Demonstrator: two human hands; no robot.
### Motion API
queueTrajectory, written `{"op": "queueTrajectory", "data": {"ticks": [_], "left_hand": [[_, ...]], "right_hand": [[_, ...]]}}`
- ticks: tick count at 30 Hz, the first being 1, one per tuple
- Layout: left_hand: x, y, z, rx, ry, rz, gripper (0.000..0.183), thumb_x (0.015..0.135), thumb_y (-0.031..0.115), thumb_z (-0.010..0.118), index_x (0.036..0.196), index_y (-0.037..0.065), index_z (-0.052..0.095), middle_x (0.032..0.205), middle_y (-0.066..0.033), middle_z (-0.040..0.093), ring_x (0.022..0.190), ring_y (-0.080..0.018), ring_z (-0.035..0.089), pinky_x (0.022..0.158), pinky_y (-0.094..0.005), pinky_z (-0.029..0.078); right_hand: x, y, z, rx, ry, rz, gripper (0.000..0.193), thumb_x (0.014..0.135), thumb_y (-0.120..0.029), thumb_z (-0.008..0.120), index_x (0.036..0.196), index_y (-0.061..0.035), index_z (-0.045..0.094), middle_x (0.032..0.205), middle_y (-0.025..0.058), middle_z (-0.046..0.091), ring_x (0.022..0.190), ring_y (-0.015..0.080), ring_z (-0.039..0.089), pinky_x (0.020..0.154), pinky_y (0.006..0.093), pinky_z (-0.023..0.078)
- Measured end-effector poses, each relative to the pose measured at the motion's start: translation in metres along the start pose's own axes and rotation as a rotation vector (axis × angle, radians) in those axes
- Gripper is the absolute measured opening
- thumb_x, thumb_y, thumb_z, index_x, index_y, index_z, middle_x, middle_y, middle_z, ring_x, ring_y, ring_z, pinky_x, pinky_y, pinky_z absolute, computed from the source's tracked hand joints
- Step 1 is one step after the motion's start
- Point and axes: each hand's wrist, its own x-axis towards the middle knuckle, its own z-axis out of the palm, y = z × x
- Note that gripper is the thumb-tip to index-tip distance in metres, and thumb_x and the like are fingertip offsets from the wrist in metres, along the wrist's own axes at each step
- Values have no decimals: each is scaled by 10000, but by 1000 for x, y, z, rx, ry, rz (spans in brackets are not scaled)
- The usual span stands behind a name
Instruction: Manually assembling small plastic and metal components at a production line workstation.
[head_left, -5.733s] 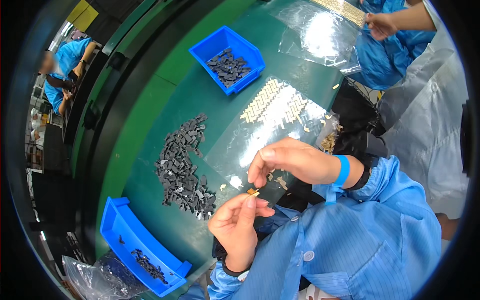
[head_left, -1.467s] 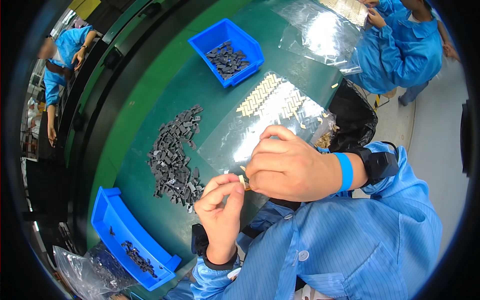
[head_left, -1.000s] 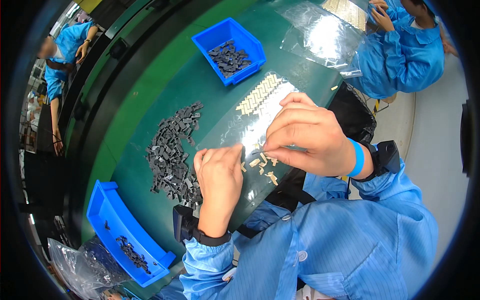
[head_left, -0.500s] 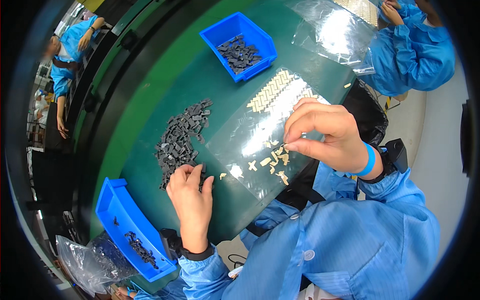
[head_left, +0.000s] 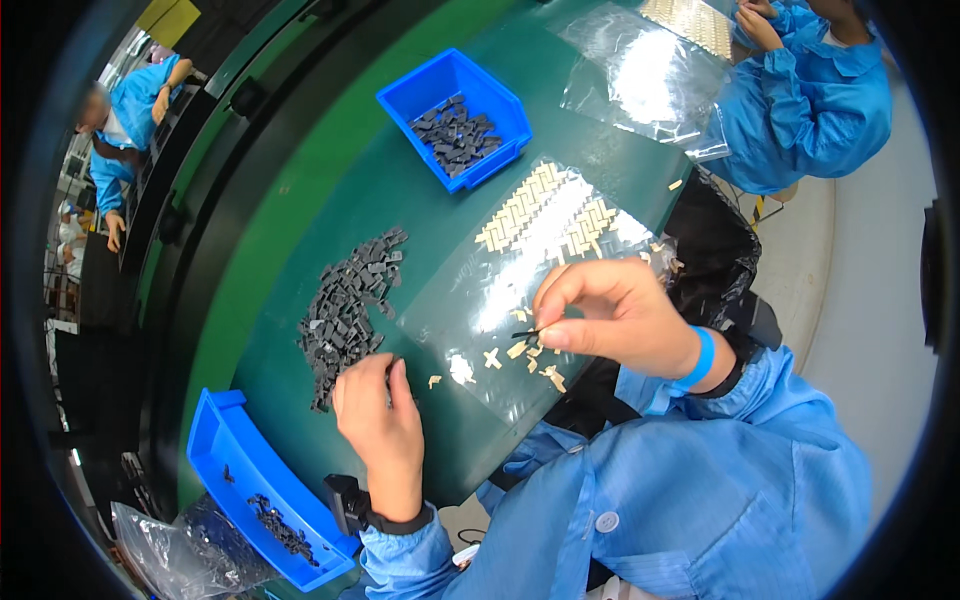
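My right hand (head_left: 610,318) pinches a small thin black piece (head_left: 527,333) between thumb and forefinger, above a clear plastic sheet (head_left: 440,325). Rows of cream-coloured adhesive-like strips (head_left: 520,208) lie in a zigzag pattern on the sheet's far part. Loose cream scraps (head_left: 553,377) are scattered below my right hand. At the near end of a heap of small dark grey blocks (head_left: 345,310), my left hand (head_left: 380,420) is closed, its fingers curled in and thumb up. Whatever it may hold is hidden by the fingers.
A blue bin (head_left: 490,165) with more grey blocks stands at the far side of the green table (head_left: 300,235). Another blue bin (head_left: 225,430) holds small black parts at the near left. A clear bag (head_left: 180,555) lies beside it. Co-workers (head_left: 800,110) sit at the right and stand far left.
My right hand has moved left and slightly nearer, so the black piece now shows clearly. My left hand stays by the heap, its thumb drawn closer to the fingers. The view has shifted slightly.
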Motion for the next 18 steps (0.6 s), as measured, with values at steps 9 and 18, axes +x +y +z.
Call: {"op": "queueTrajectory", "data": {"ticks": [9, 18], "left_hand": [[-12, 62, -28, -1516, -114, -525, 299, 802, -49, 596, 1095, -55, 534, 973, -162, 604, 769, -206, 627, 690, -294, 522], [-11, 66, -25, -1616, -87, -770, 126, 780, -30, 629, 879, 3, 559, 1029, -188, 591, 879, -231, 622, 705, -303, 531]], "right_hand": [[-2, 12, 16, 246, 0, 145, 107, 774, 21, 653, 870, 11, 607, 882, 79, 610, 794, 119, 578, 693, 242, 463], [-2, 9, 16, 326, 0, 233, 100, 778, 10, 648, 864, 1, 598, 909, 88, 602, 796, 118, 579, 677, 221, 453]]}}
